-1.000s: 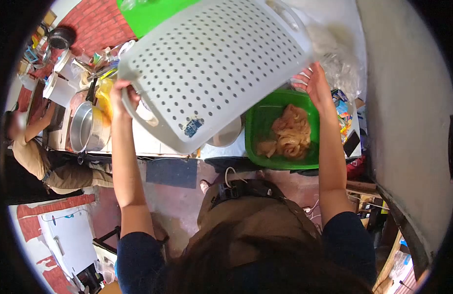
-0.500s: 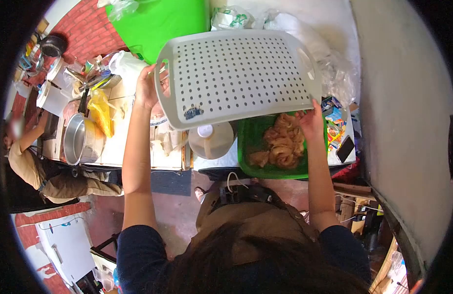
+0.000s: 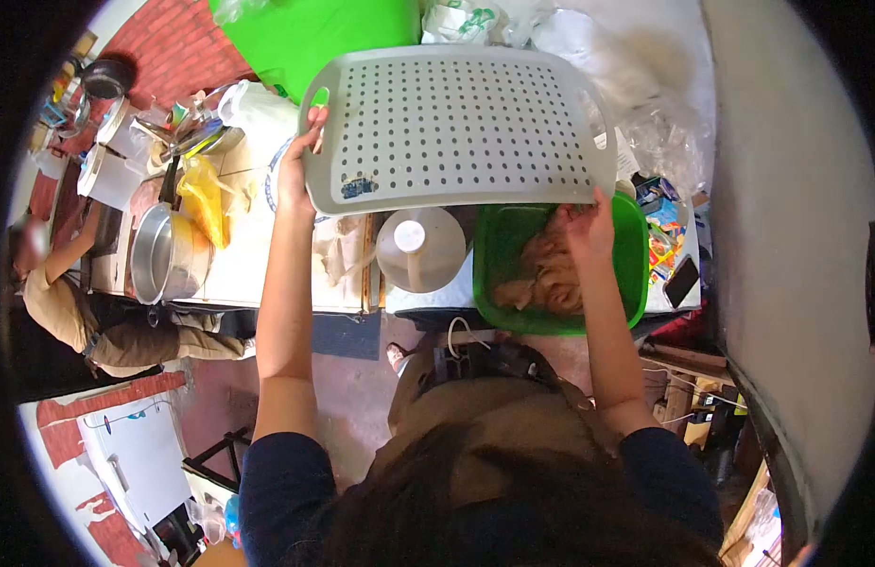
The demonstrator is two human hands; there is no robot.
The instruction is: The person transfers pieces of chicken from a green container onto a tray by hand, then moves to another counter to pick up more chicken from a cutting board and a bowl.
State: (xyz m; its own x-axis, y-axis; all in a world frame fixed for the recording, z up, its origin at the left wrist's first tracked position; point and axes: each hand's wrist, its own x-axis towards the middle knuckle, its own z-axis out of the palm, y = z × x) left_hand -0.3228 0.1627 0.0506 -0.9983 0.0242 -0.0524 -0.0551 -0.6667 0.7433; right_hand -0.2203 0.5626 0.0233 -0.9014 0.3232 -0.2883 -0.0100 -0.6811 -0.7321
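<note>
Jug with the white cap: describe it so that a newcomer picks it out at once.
Start from the large grey perforated tray. Just below its lower edge in the picture, left of the green basin, stands a round, translucent jug. Its white cap faces the camera, which sets it apart from the basin and the metal pot, both open on top.

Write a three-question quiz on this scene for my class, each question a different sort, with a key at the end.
1. True or false: the left hand grips the grey tray at its left end.
2. What lies on the table just right of the green basin?
a) a steel pot
b) a dark phone
c) a frying pan
3. Fill in the missing word: the rounded jug on the near side of the grey tray has a ____ cap.

Key: 1 true; 2 b; 3 white
</note>
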